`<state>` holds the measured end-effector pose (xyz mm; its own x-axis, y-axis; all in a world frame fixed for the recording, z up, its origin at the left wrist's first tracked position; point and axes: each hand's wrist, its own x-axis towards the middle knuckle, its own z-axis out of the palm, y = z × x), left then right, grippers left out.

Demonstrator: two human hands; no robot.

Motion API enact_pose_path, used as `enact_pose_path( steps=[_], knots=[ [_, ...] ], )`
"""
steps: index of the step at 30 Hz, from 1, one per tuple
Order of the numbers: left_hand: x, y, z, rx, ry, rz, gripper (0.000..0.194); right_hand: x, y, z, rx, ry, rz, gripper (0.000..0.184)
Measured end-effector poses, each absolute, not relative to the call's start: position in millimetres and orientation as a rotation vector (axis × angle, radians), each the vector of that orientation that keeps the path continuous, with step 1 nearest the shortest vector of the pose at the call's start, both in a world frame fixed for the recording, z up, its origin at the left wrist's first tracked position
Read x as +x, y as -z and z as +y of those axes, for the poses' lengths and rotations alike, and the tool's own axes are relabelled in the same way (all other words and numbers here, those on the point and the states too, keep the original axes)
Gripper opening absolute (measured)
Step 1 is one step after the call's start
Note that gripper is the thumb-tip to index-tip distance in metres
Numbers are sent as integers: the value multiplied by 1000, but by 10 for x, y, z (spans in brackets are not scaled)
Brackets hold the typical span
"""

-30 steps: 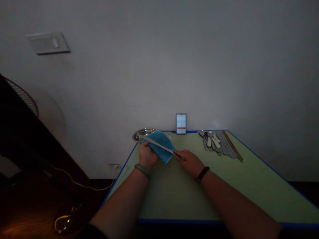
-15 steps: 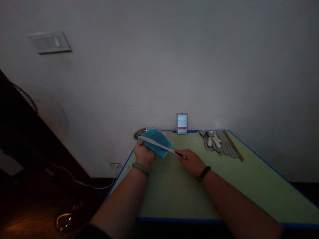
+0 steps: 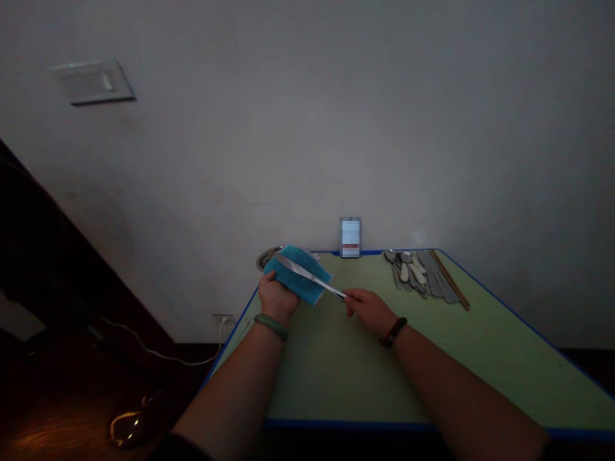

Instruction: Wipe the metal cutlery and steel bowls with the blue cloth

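My left hand (image 3: pixel 277 298), a green bangle on its wrist, is closed on a blue cloth (image 3: pixel 307 289) that spreads over the palm. A silver table knife (image 3: pixel 300 269) lies with its blade across the cloth's upper face. Its handle end is gripped in my right hand (image 3: pixel 371 308), which wears a dark bracelet. Both hands are raised above the left half of the table. Behind the cloth, a round metal dish (image 3: pixel 265 257) is partly hidden.
On the pale green table (image 3: pixel 346 378) with blue edging, spoons (image 3: pixel 405 272), several knives (image 3: pixel 436 282) and brown chopsticks (image 3: pixel 451 282) lie at the back right. A phone (image 3: pixel 350 237) leans on the wall. To the left, a white cable (image 3: pixel 158 351) hangs from a wall socket.
The knife has been drawn slightly right over the cloth and turned, so its blade now shows a broader, shinier face. My left hand stays nearly where it was.
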<state>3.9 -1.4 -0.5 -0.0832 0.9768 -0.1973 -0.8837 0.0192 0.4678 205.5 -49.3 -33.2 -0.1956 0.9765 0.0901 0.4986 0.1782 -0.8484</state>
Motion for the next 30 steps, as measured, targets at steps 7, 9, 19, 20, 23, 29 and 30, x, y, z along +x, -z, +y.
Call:
enact_pose_path(
  steps=[7, 9, 19, 20, 23, 29, 30],
  knots=[
    [47, 40, 1, 213, -1527, 550, 44, 2052, 339, -498, -1445, -942, -1895, 27],
    [53, 44, 0, 216, -1516, 536, 45, 2049, 332, -496, -1484, -916, -1880, 28],
    [101, 0, -19, 215, -1510, 561, 43, 2234, 219, -387, -1637, -851, -1761, 29],
    [94, 7, -15, 213, -1509, 568, 43, 2264, 177, -379, -1643, -840, -1788, 30],
    [68, 34, 0, 218, -1512, 593, 44, 2342, 49, -362, -1646, -790, -1867, 32],
    [67, 40, 3, 189, -1546, 587, 43, 2488, 82, -366, -1601, -896, -1845, 28],
    [73, 35, -1, 185, -1542, 587, 43, 2516, 124, -375, -1576, -990, -1758, 25]
  ],
)
